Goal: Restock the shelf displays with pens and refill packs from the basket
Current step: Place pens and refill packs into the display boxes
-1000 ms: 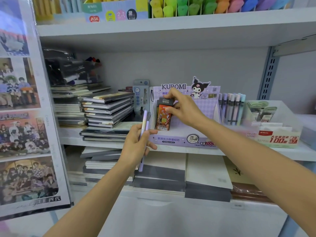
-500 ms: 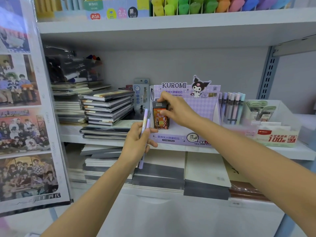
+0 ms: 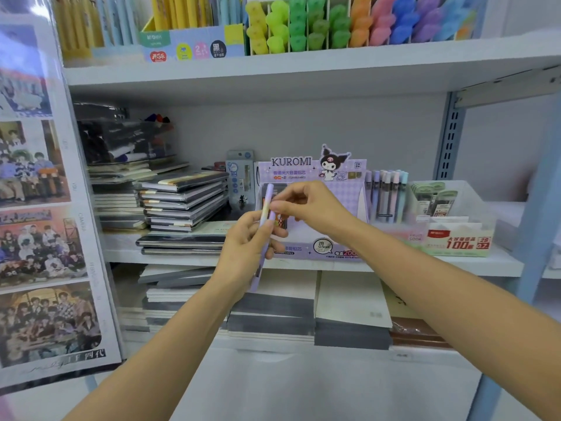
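My left hand [image 3: 243,247] holds two purple pens [image 3: 267,202] upright in front of the purple Kuromi display box [image 3: 321,247] on the middle shelf. My right hand [image 3: 309,205] reaches in from the right, and its thumb and forefinger pinch the top of the shorter pen. An orange-and-black refill pack [image 3: 281,223] stands in the left end of the box, mostly hidden behind both hands. The basket is not in view.
Pastel pens [image 3: 385,196] stand in a rack right of the Kuromi box, beside a clear bin of refill packs [image 3: 455,235]. Stacked notebooks [image 3: 182,202] fill the shelf's left. Coloured highlighters [image 3: 334,22] line the shelf above. A poster panel [image 3: 45,208] hangs at left.
My right hand let go of the refill pack in the Kuromi box and moved left to the pens. My left hand lifted the pens slightly toward it.
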### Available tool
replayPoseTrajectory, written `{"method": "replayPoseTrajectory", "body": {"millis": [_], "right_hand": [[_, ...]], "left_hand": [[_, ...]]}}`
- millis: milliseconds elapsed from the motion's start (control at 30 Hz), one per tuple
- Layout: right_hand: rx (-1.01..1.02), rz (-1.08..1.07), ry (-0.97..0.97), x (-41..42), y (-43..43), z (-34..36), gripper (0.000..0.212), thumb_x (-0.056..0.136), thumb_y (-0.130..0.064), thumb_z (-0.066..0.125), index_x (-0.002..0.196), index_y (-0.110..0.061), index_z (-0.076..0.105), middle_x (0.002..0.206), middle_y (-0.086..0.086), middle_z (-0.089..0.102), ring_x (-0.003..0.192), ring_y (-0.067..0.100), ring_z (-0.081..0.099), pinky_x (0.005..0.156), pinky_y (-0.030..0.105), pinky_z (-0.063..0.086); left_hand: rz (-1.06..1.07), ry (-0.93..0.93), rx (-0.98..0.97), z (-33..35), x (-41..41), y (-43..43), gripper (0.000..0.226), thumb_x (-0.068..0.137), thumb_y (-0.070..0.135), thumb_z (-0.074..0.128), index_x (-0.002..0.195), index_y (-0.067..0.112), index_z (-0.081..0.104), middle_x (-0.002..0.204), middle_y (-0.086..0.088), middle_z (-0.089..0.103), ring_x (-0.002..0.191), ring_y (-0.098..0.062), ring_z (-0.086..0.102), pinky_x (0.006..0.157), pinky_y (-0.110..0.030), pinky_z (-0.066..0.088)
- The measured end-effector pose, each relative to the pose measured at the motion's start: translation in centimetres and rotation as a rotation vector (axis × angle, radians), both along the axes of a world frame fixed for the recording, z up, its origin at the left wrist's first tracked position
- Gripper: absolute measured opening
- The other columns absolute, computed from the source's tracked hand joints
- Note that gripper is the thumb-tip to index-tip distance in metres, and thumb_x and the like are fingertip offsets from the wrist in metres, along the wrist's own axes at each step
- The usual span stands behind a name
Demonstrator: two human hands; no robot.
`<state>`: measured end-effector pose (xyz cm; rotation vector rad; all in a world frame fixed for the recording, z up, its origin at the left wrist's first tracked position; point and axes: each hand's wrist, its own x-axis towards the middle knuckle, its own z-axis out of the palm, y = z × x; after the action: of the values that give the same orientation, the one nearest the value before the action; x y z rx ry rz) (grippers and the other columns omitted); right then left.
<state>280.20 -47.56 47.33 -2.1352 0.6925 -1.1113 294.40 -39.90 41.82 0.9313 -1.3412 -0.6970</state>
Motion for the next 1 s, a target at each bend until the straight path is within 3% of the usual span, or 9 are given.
{"method": "replayPoseTrajectory", "body": {"millis": [67,133,267,400,567,700,800,900,1000], "right_hand": [[0.063,-0.021,-0.074,-1.3,0.1,0.4,0.008,0.087,-0.015,0.07,0.092,-0.009,0.07,0.078,0.0,0.07,0.068,0.005,0.065,0.06,0.015,0.048],[0.142,-0.02,-0.224,-3.0,0.0,1.1,0.002,0.089,-0.009,0.066,0.09,-0.008,0.066,0.077,0.004,0.07,0.066,0.008,0.066,0.061,0.019,0.052],[0.213,-0.03,-0.44,-7.0,0.1,2.0,0.003,0.091,-0.004,0.063,0.088,-0.004,0.065,0.076,0.009,0.072,0.067,0.016,0.07,0.065,0.023,0.057],[0.245,-0.031,-0.283,-10.4,0.9,1.2,0.008,0.09,-0.001,0.062,0.095,-0.005,0.066,0.079,0.013,0.071,0.062,0.018,0.069,0.059,0.021,0.055],[0.186,0.114,0.144,-13.9,2.4,-0.2,0.02,0.087,-0.013,0.069,0.106,-0.009,0.072,0.089,0.01,0.074,0.076,0.017,0.069,0.074,0.025,0.057],[0.215,0.119,0.111,-14.4,3.5,-1.3,0.02,0.089,-0.006,0.067,0.108,-0.001,0.068,0.091,0.016,0.073,0.083,0.026,0.071,0.08,0.036,0.06],[0.255,0.154,0.135,-14.8,4.1,-1.6,0.019,0.088,-0.007,0.068,0.105,0.002,0.063,0.092,0.022,0.072,0.085,0.029,0.072,0.076,0.032,0.059],[0.194,0.13,0.17,-15.5,4.4,-1.5,0.021,0.088,-0.016,0.069,0.102,-0.002,0.065,0.093,0.015,0.072,0.083,0.022,0.071,0.079,0.032,0.058],[0.105,-0.004,-0.026,-16.0,4.3,-0.8,0.022,0.091,-0.022,0.065,0.109,-0.008,0.066,0.095,0.008,0.072,0.084,0.02,0.072,0.076,0.034,0.059]], "left_hand": [[-0.011,-0.006,0.04,0.1,-0.4,0.1,0.022,0.103,0.019,0.043,0.115,0.008,0.058,0.095,-0.003,0.074,0.07,-0.017,0.067,0.06,-0.023,0.053],[-0.018,0.022,0.101,0.1,-0.6,0.2,0.022,0.104,0.018,0.041,0.113,0.009,0.059,0.094,-0.005,0.073,0.064,-0.017,0.065,0.051,-0.022,0.05],[0.003,0.133,0.197,0.6,-1.3,0.3,0.019,0.098,0.027,0.054,0.092,0.01,0.062,0.065,0.002,0.06,0.042,-0.008,0.038,0.034,-0.014,0.025],[0.022,0.192,0.169,1.7,-3.0,0.2,0.011,0.091,0.02,0.065,0.087,0.01,0.065,0.053,0.008,0.05,0.04,-0.005,0.033,0.035,-0.013,0.025],[0.056,0.319,0.115,2.4,-5.0,0.1,0.014,0.09,0.021,0.067,0.086,0.008,0.066,0.06,0.003,0.05,0.048,-0.007,0.032,0.039,-0.015,0.024],[-0.019,0.337,0.112,2.4,-7.9,0.3,0.005,0.086,0.014,0.068,0.086,0.01,0.066,0.062,-0.002,0.043,0.046,-0.007,0.033,0.039,-0.014,0.023],[-0.028,0.315,0.097,2.3,-9.9,0.5,0.011,0.085,0.014,0.069,0.094,0.008,0.066,0.056,0.001,0.048,0.042,-0.004,0.039,0.036,-0.013,0.027],[-0.004,0.214,0.087,2.5,-11.1,0.6,0.006,0.086,0.021,0.07,0.088,0.015,0.071,0.059,0.001,0.056,0.043,-0.006,0.043,0.038,-0.014,0.029],[-0.01,0.116,0.078,2.5,-11.9,0.5,0.008,0.089,0.019,0.068,0.085,0.015,0.073,0.054,0.008,0.059,0.043,-0.007,0.043,0.04,-0.015,0.032]]}}
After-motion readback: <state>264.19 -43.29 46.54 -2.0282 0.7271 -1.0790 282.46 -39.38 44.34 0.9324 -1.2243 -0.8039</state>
